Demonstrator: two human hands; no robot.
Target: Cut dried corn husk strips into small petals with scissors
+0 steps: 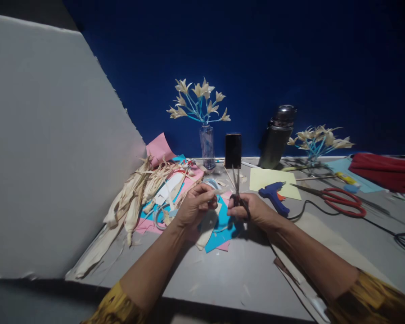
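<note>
My left hand (195, 205) is closed in a pinch on a thin pale strip of corn husk (219, 192) that points to the right. My right hand (253, 210) is wrapped round the handles of small scissors (236, 182), whose blades stand upward, slightly parted, close to the strip's end. Both hands hover over blue and pink paper sheets (222, 227) on the grey table (243, 274).
A pile of corn husks (135, 198) lies at left by a white board (47, 148). Behind stand a vase of husk flowers (202, 117), a phone (233, 150), a flask (277, 135), a blue glue gun (273, 195), red scissors (340, 200) and red cloth (384, 171).
</note>
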